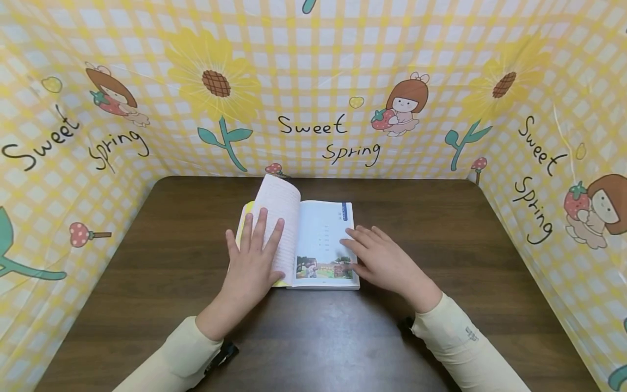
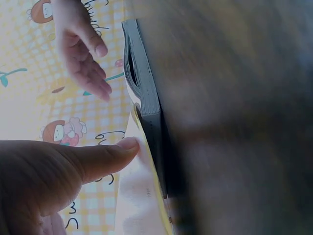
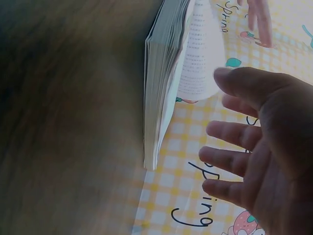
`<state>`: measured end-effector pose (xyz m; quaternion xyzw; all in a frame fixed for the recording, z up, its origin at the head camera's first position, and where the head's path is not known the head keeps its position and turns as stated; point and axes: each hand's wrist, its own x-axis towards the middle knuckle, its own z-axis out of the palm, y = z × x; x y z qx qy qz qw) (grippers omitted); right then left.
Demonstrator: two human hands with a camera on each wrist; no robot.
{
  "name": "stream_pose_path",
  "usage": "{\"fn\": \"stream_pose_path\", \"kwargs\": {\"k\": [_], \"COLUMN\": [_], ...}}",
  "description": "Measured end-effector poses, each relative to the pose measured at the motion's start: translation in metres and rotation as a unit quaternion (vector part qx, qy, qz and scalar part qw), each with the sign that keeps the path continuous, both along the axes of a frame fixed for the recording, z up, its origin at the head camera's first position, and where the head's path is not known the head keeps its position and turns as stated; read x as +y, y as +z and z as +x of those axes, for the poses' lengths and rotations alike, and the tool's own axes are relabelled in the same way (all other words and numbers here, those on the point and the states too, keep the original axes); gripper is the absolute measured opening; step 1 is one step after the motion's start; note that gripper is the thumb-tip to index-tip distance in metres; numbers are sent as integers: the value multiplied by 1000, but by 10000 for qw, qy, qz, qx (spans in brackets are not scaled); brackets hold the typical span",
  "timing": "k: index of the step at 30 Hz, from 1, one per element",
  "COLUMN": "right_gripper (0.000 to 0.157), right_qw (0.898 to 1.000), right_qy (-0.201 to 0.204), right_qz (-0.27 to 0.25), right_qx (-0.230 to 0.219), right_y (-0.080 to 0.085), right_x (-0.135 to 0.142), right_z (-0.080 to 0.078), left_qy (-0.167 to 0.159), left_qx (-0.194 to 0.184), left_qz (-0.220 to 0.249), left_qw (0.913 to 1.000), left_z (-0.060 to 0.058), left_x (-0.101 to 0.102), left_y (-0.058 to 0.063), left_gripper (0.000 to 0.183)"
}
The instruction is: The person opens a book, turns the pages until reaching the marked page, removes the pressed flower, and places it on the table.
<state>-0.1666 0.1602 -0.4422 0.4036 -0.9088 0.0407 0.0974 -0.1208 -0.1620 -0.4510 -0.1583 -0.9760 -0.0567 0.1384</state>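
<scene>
A paperback book (image 1: 320, 239) lies open on the brown table, its right page showing a coloured landscape picture along the bottom. On the left side a text-covered page (image 1: 281, 209) curls up at its top, with a yellow edge beneath it. My left hand (image 1: 252, 267) rests on that side, fingers spread and straight, the thumb (image 2: 110, 156) near the spine side of the page. My right hand (image 1: 384, 258) hovers by the book's right edge with relaxed fingers. In the right wrist view a gap shows between the right fingers and the thick page block (image 3: 164, 88).
The dark wooden table (image 1: 186, 234) spreads around the book. Yellow checked cloth (image 1: 313, 71) printed with sunflowers, girls and lettering walls it in at the back and both sides. A black band (image 1: 222, 356) sits at the left sleeve's underside.
</scene>
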Motion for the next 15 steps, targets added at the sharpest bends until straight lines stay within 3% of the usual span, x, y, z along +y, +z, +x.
{"fn": "stream_pose_path", "kwargs": {"k": [3,6,10,15], "right_gripper": [63,68,73,80], "right_qw": [9993,9969,9924,9866], "right_qy": [2,66,207,294], "right_qz": [198,346,389,388], "right_qx": [-315,-703,-1151,-1559], "right_y": [-2,-3,-3,-6], "right_x": [0,0,0,1], "right_z": [1,3,5,6], "left_qy": [-83,-147,-171,-418], "left_qx": [-235,-765,-1564,-2121], "left_qz": [82,314,640,560], "left_qw": [9997,9965,9855,9747], "left_z": [-1,-1,-3,-2], "left_x": [-1,-2,-3,-4], "left_y": [-2,-3,-5,-5], "left_gripper": [126,117,101,73]}}
